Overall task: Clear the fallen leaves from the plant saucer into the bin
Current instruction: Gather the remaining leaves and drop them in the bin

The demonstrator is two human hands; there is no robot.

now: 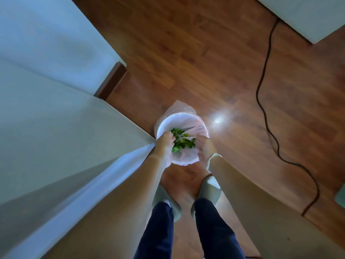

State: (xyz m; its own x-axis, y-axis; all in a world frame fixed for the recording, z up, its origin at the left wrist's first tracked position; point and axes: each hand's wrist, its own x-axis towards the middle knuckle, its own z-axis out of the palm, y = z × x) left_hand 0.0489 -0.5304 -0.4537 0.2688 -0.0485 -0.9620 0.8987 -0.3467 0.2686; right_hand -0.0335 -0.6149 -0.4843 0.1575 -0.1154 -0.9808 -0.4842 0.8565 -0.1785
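A small white bin (169, 119) with a pink liner stands on the wooden floor just in front of my feet. Both hands are over its mouth. My left hand (164, 147) is at the bin's left rim and my right hand (204, 149) at its right rim. Each grips a side of a creased white sheet (189, 129). A pile of green leaves (182, 142) lies on the sheet between my fingers, above the inside of the bin. The plant saucer is not in view.
A white wall or cabinet corner (56, 109) rises close on the left, touching the bin's side. A black cable (265, 113) snakes over the floor on the right. My grey slippers (210, 191) stand right behind the bin.
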